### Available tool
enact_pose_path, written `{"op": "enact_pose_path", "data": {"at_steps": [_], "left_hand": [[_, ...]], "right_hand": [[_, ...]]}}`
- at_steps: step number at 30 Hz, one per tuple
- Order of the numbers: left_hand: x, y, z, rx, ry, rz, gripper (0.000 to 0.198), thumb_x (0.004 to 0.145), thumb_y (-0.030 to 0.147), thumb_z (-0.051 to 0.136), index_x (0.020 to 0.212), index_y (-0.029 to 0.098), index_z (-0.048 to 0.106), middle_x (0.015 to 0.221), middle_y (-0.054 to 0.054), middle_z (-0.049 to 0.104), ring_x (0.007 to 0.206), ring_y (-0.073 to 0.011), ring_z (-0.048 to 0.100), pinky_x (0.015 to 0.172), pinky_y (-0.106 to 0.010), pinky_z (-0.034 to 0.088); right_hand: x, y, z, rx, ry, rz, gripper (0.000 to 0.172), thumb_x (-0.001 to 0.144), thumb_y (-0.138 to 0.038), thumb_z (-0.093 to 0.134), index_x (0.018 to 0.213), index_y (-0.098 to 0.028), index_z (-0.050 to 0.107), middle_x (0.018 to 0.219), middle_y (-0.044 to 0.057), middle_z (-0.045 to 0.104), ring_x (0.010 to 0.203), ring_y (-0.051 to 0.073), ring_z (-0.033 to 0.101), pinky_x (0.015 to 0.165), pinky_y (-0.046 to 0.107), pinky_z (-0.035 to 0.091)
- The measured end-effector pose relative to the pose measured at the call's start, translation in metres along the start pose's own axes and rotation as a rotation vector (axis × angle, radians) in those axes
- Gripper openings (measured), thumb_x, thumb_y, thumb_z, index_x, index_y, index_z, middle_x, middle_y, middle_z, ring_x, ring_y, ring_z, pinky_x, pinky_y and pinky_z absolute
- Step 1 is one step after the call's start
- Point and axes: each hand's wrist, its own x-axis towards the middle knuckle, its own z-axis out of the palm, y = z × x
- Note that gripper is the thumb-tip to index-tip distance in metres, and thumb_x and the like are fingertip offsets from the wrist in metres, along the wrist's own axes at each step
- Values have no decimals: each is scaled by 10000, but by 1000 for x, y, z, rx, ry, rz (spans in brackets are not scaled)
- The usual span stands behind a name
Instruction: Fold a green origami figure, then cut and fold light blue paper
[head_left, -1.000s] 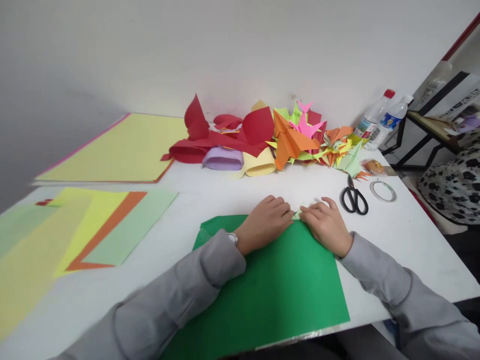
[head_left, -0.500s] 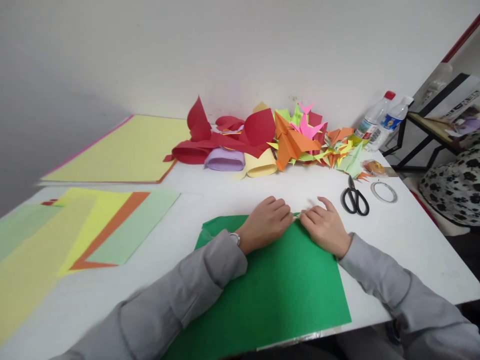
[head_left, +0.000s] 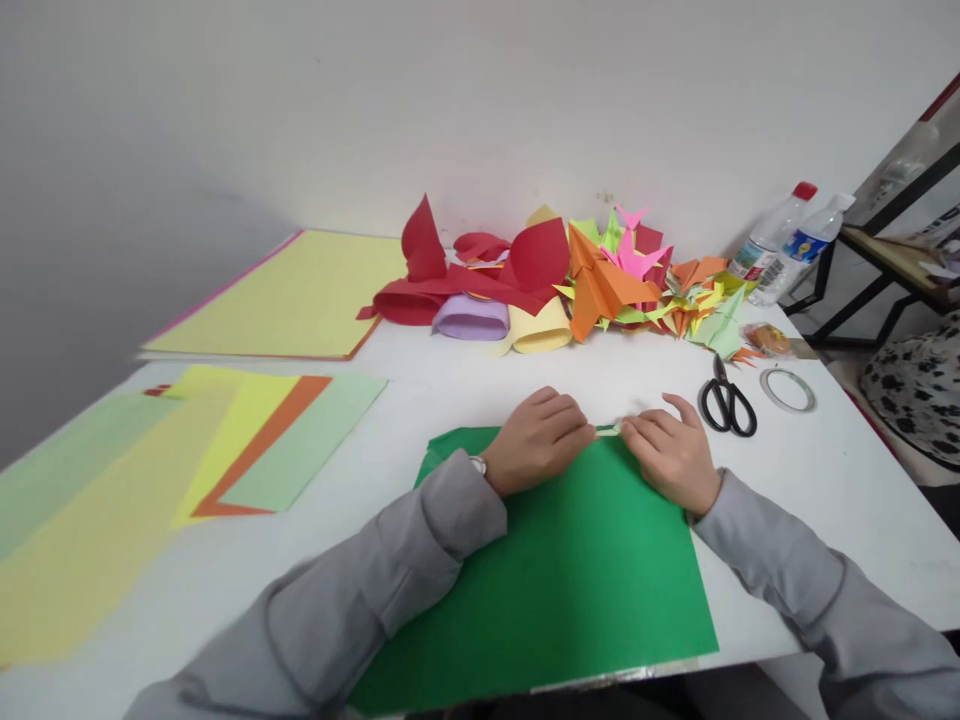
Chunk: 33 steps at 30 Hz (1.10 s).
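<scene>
A large green sheet of paper (head_left: 570,580) lies over the table's front edge, its upper left corner bent. My left hand (head_left: 541,442), with a watch at the wrist, is closed on the sheet's far edge, fingers curled and fingertips partly hidden. My right hand (head_left: 673,455) pinches one end of a narrow pale strip (head_left: 607,431) like tape backing; one finger sticks up. The strip spans the short gap between both hands, along the far edge. Black-handled scissors (head_left: 727,405) and a roll of tape (head_left: 787,390) lie right of my right hand.
Coloured sheets (head_left: 300,460) lie at left, with a big yellow sheet (head_left: 277,300) behind. Folded red paper shapes (head_left: 536,265) and an orange paper plane (head_left: 600,285) are heaped by the wall. Two plastic bottles (head_left: 799,250) lean at back right. Patterned cloth (head_left: 911,390) shows beyond the table.
The gap between my hands has widened slightly, and more of the pale strip shows between them. The whole view has shifted, so things appear farther right.
</scene>
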Motion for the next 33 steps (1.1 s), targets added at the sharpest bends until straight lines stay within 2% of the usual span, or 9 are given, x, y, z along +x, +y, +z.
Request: {"op": "enact_pose_path", "data": {"at_steps": [6,11,18,24,33], "left_hand": [[-2,-2,1,-70,100,-74,129,869,277,625,828,186,543,707,-15,644,684,-152,569,618,-299,407],[-2,0,2,-115,82,-99,67,877,236,609,871,190,560,753,-21,668,723,-153,589,645,-299,423],[-2,1,2,-141,60,-117,85,882,211,587,800,188,579,696,-12,661,679,-143,587,631,-303,415],[-2,3,3,-169,139,-131,112,866,159,593,759,183,573,664,-6,656,649,-137,583,612,-298,412],[-4,0,5,-250,173,-163,58,841,218,654,829,187,606,724,-31,678,691,-150,608,642,-302,467]], "right_hand": [[-1,3,-2,-11,44,-26,189,915,-72,496,914,-194,640,860,12,750,785,143,626,992,417,364],[-1,5,-2,-20,52,-27,195,906,-51,493,916,-180,639,872,21,753,779,146,629,982,426,373],[-1,5,0,-3,58,-28,199,908,-65,496,899,-204,639,861,4,751,780,136,627,990,415,363],[1,8,-1,8,51,-27,201,901,-60,495,920,-210,629,878,1,755,785,137,632,1001,421,352],[-1,10,-1,28,74,-30,181,893,-50,508,912,-187,625,852,13,755,775,146,634,983,429,366]]}}
